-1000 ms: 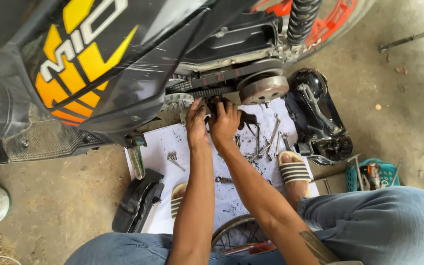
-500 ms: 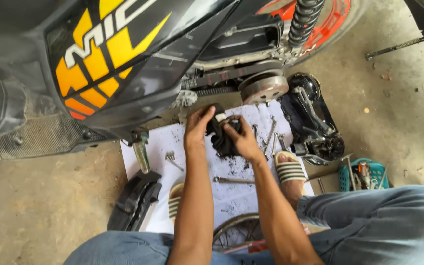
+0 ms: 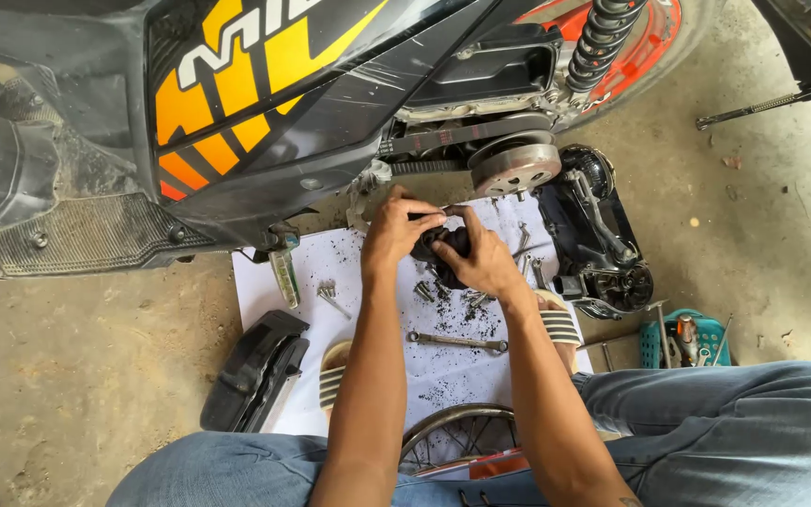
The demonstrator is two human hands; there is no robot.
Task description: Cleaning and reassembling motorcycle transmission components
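A small, dark, greasy metal part (image 3: 441, 252) is sitting between both hands, held just above a white sheet of paper (image 3: 368, 272) that is lying on the concrete floor (image 3: 96, 347). The left hand (image 3: 398, 230) is curling its fingers closed over the part's top and left side, while the right hand (image 3: 479, 261) is gripping it from the right — thumb pressing in, fingers wrapped under. Below the hands, loose bolts (image 3: 328, 293) and a silver open-ended spanner (image 3: 457, 342) are lying on the paper among black grit. Just above, the scooter's exposed drive belt and round silver clutch pulley (image 3: 516, 167) are showing — a black plastic cover (image 3: 253, 371) is resting at the paper's left edge.
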